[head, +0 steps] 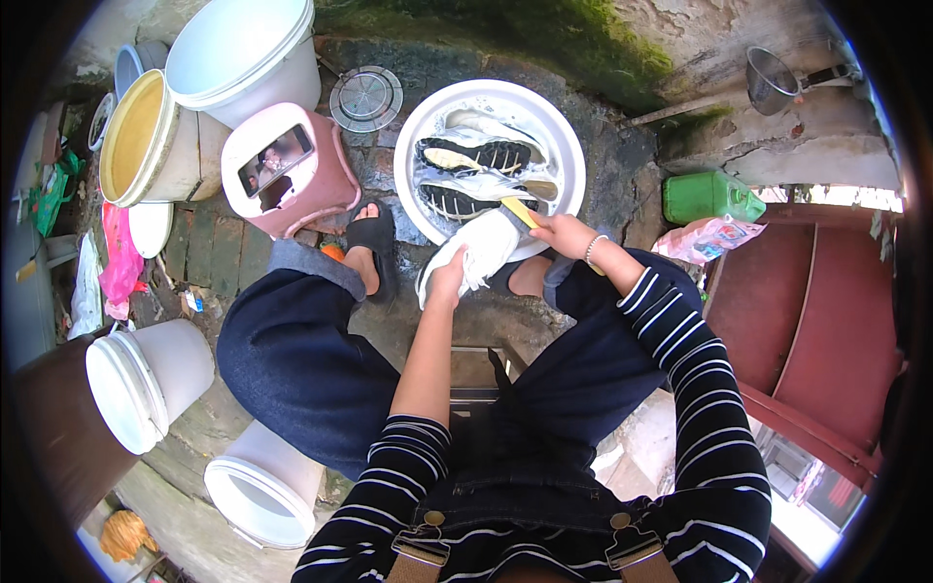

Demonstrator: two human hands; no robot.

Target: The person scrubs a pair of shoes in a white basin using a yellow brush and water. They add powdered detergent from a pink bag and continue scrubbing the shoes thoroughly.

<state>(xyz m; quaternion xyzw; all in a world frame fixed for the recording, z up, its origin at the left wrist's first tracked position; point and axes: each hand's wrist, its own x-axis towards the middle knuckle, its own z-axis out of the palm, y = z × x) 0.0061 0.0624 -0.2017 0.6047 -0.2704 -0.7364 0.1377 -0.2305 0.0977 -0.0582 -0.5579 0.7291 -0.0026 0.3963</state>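
Observation:
A white sneaker (477, 251) with loose laces is in my left hand (447, 277), at the near rim of a white basin (578, 175). My right hand (565, 235) grips a yellow-handled scrub brush (521, 211), its head over the toe end of the sneaker. Soapy water fills the basin. Two black-soled shoes lie in it on their sides: one shoe (477, 155) farther off, one shoe (455, 202) nearer me. The bristles' contact with the sneaker is hard to make out.
A pink stool (321, 178) with a phone (275, 160) on top stands left of the basin. Large buckets, such as a white bucket (240, 65), line the left. A round wire rack (366, 98) lies behind. A green jug (703, 198) and a pink bag (707, 239) stand right.

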